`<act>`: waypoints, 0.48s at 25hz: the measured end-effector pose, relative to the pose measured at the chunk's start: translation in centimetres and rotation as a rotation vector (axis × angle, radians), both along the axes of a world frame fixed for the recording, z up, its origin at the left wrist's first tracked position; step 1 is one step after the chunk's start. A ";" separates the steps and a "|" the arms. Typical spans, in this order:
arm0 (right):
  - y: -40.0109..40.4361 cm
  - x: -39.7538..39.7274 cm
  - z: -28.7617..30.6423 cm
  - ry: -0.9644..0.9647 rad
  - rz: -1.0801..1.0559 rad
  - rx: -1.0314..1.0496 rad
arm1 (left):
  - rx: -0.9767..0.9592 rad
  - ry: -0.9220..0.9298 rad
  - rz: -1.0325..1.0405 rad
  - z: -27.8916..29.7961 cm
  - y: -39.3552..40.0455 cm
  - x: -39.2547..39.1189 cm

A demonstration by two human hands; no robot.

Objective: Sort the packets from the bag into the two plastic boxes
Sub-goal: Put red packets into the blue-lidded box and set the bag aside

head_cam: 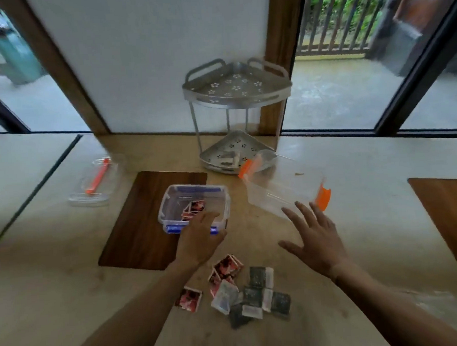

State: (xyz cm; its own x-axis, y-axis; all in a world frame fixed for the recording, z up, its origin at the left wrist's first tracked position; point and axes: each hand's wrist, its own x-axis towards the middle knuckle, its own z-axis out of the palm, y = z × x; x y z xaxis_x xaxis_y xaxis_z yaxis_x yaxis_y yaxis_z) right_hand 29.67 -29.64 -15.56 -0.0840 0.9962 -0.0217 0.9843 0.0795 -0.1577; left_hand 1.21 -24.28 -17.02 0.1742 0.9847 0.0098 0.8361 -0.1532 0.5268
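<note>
Packets (244,288) lie low at centre. I see my left hand (199,240) resting on the blue-clipped box (194,203), my right hand (313,237) spread, released, beside the orange-clipped box (284,193).

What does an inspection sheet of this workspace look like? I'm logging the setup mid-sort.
Surface: pale table, dark wood mat.
Job's things: blue-clip box on the mat, red packets inside; orange-clip box empty, tilted; packet pile near the table's front edge.
Clutter: lid, metal rack.
Hands: left hand at the blue-clip box; right hand open, fingers spread.
Cables: nothing seen.
Surroundings: windows, outdoor railing.
</note>
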 end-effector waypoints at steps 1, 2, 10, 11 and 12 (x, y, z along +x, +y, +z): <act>0.7 -1.6 0.1 0.001 0.016 -0.002 | -0.008 0.015 0.025 0.1 0.3 -1.7; 1.4 -3.1 0.1 0.005 0.028 0.001 | -0.011 0.042 0.043 0.1 0.7 -3.3; 6.6 -10.4 1.0 -0.022 -0.008 0.006 | 0.081 0.072 0.019 0.9 4.8 -9.6; 7.3 -10.9 1.2 -0.034 -0.013 0.012 | 0.079 0.099 -0.004 0.9 5.6 -9.7; 8.1 -11.2 1.3 -0.041 -0.016 0.024 | 0.071 0.121 -0.026 0.8 6.6 -9.8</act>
